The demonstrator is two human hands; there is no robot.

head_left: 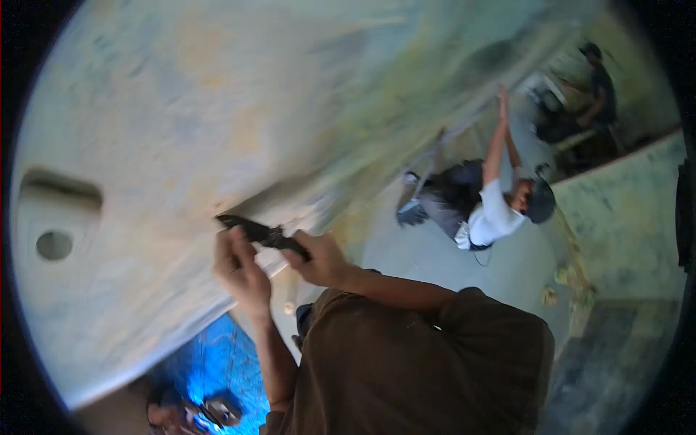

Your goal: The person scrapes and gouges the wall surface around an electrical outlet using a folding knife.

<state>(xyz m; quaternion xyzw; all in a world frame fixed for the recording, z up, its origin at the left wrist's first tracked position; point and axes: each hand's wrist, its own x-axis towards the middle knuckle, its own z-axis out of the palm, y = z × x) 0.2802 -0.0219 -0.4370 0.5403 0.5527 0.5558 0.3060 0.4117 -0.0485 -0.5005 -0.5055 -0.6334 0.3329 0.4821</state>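
Observation:
A long, slim, dark hand tool [257, 230] lies against a large pale, mottled surface [181, 138]; blur hides its exact kind. My right hand [324, 261] is closed around its rear end. Near the tool's front, the thumb and fingers of my left hand [245, 274] are bent and press on it from below. The tool's tip points left, close to the surface. Both hands are near the lower edge of that surface.
A squared recess with a round hole [54, 245] is at left. A person in a white shirt [496, 217] crouches at right, arms raised to the surface. Another person [600, 90] sits far back. Below left, someone's hand [163, 417] is beside a blue-lit sheet [225, 355].

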